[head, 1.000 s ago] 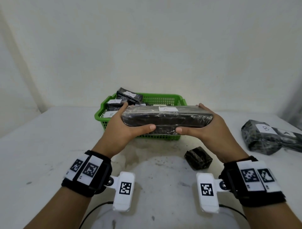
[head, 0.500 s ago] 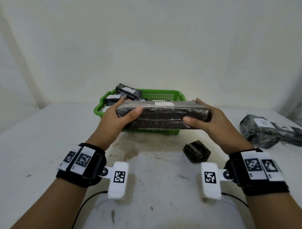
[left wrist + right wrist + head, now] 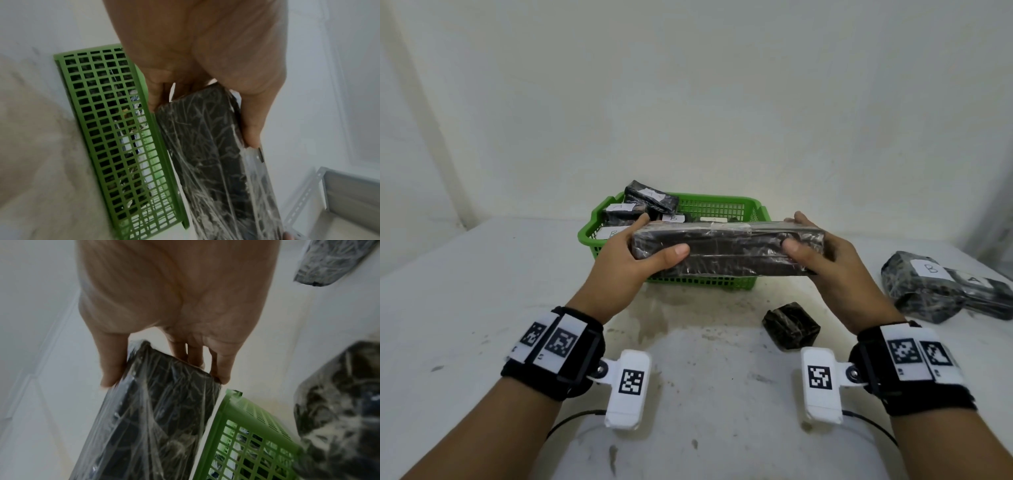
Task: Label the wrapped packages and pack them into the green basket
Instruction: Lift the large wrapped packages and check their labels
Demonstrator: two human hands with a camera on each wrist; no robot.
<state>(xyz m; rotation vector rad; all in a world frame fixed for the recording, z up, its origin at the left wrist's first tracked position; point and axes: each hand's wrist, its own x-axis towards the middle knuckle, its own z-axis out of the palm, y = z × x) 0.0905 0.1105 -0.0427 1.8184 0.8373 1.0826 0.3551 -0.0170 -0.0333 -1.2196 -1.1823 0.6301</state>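
A long black wrapped package [image 3: 732,248] hangs level over the near rim of the green basket [image 3: 702,282]. My left hand [image 3: 630,253] grips its left end, thumb on the near face. At the other end my right hand [image 3: 822,255] holds it the same way. A white label shows on the package's top edge. In the left wrist view the package [image 3: 207,155] sits beside the basket wall [image 3: 115,129], with my left hand [image 3: 205,100] round its end. The right wrist view shows the package [image 3: 160,415] in my right hand [image 3: 164,369] above the basket corner [image 3: 246,426]. Several labelled packages [image 3: 650,198] lie inside the basket.
A small black wrapped cube [image 3: 791,325] lies on the white table [image 3: 482,291] in front of the basket. Two larger labelled packages [image 3: 935,287] lie at the right edge. A wall stands close behind the basket. A metal shelf frame [image 3: 339,194] shows in the left wrist view.
Both hands have carried the long package forward towards the basket and tipped it, so its near side now faces me and the label sits on the top edge.
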